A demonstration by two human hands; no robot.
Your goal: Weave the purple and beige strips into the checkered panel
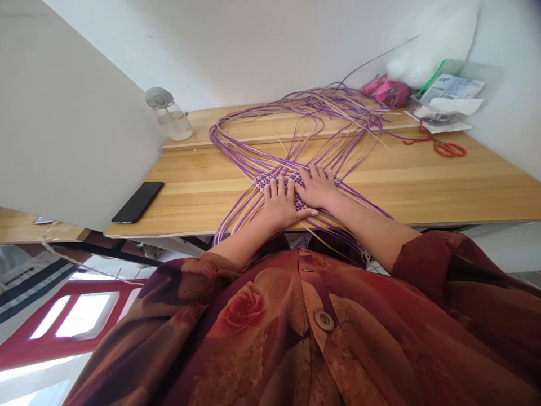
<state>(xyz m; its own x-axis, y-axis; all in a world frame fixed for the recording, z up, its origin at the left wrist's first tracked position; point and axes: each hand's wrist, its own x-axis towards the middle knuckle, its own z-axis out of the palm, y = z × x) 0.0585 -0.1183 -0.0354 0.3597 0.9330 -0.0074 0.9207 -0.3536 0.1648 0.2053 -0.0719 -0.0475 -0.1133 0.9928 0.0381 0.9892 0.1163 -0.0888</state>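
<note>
A small woven mat (262,180) of purple and cream strands lies near the front edge of the wooden table. Long loose strands (228,138) fan out from its sides, looping toward the back and hanging over the front edge. My left hand (280,206) rests flat on the weave's left-middle part, fingers stretched forward and thumb out to the right. Just right of it, my right hand (316,188) lies flat on the weave too, fingers spread. Both palms cover much of the woven patch, so its middle is partly hidden.
A black phone (138,202) lies at the table's left edge, with a clear bottle (173,119) behind it. Red-handled scissors (449,149), a pink bundle (386,92) and plastic packets (450,93) sit at the right. A wall closes off the back.
</note>
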